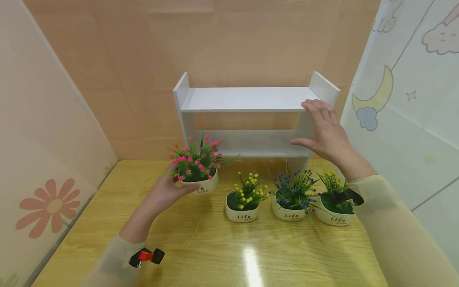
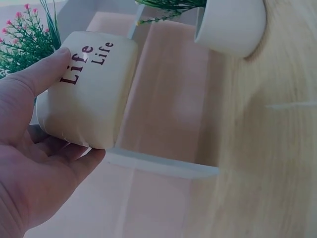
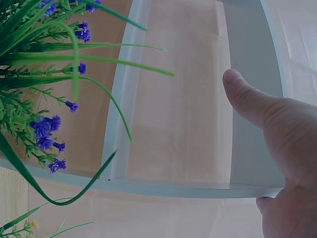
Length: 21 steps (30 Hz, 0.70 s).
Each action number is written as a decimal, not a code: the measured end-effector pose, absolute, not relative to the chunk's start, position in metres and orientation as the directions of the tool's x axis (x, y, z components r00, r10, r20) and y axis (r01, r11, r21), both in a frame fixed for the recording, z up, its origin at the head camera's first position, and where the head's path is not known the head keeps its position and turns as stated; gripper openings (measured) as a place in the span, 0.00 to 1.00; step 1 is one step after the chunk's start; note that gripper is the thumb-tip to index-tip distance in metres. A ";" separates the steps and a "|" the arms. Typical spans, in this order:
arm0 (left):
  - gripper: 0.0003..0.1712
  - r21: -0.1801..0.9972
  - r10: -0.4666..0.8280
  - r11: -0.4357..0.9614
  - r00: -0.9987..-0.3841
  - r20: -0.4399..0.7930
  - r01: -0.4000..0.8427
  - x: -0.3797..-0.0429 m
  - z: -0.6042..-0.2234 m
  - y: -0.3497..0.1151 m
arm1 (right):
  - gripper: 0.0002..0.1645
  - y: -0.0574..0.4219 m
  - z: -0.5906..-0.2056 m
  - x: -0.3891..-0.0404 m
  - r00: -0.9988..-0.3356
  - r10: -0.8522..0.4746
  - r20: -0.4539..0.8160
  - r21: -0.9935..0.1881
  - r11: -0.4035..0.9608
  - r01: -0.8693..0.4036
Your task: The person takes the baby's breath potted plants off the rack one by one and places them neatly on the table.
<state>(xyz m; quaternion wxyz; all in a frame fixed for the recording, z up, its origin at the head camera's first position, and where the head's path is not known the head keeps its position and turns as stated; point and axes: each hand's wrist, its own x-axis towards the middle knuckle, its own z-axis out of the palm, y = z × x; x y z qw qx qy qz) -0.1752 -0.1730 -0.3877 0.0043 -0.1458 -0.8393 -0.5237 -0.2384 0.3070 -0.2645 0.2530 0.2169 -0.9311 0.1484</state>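
My left hand [image 1: 166,193] grips a potted plant with pink flowers [image 1: 206,185], its thumb on the front of the cream pot and fingers round the far side. In the left wrist view the pot [image 2: 94,99] shows its "Life" lettering and hangs above the table, in front of the white shelf's left end. My right hand [image 1: 328,133] rests its fingertips at the front right of the shelf's top board [image 1: 247,99], with the thumb stretched out to the left. From the right wrist, the thumb [image 3: 252,101] stands apart from the boards; the other fingers are mostly hidden.
On the wooden table [image 1: 208,251] stand pots with yellow flowers [image 1: 242,215], purple flowers [image 1: 288,211] and, under my right forearm, another yellow-flowered plant [image 1: 335,215]. The two-tier shelf backs onto a tan wall [image 1: 251,44]. Printed panels [image 1: 401,131] flank both sides.
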 end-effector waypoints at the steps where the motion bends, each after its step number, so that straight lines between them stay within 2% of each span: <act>1: 0.56 0.878 0.245 0.407 -0.956 0.161 0.252 -0.175 -0.390 -0.174 | 0.71 0.307 -0.264 -0.238 -0.779 -0.328 0.534 -0.167 0.863 -0.477; 11: 0.59 0.871 0.233 0.448 -0.967 0.102 0.200 -0.169 -0.411 -0.180 | 0.71 0.313 -0.266 -0.237 -0.780 -0.318 0.540 -0.175 0.863 -0.473; 21: 0.55 0.898 0.269 0.386 -0.957 0.110 0.211 -0.169 -0.434 -0.177 | 0.72 0.315 -0.266 -0.236 -0.780 -0.322 0.536 -0.178 0.861 -0.477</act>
